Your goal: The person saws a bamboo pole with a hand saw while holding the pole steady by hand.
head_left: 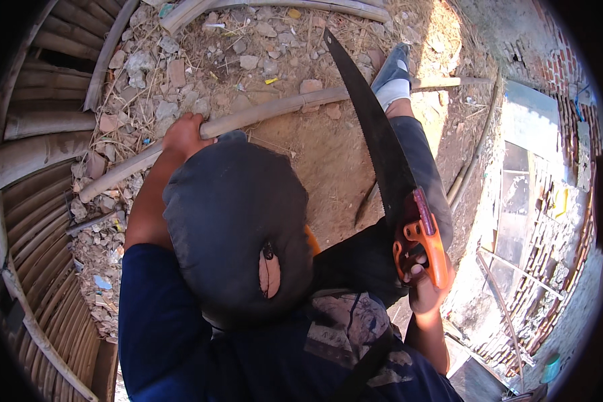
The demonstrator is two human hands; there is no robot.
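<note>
The ground (321,177) is the largest thing: brown soil spreads between and beyond the two hands. Well to the right of the right hand (430,289) rises a brick wall (561,59), its surface partly crumbled. On the other side, left of the left hand (183,136), are many bamboo poles (43,248), set side by side.

One long bamboo pole (268,112) passes through the left hand, whose fingers are closed around it; it extends out on both sides of this hand. Between the hands is a bent knee (238,208) in dark trousers, with a torn hole (269,273) in the cloth. Beyond the right hand stretches the other leg (427,154).

The right hand is curled around the orange handle (434,251) of a handsaw (375,127). Its dark blade points away from this hand, teeth toward the left, and crosses in front of the pole; whether they touch, I cannot tell. Farther out is a shoe (390,72). Smallest are the broken stones (139,68) beyond the left hand.
</note>
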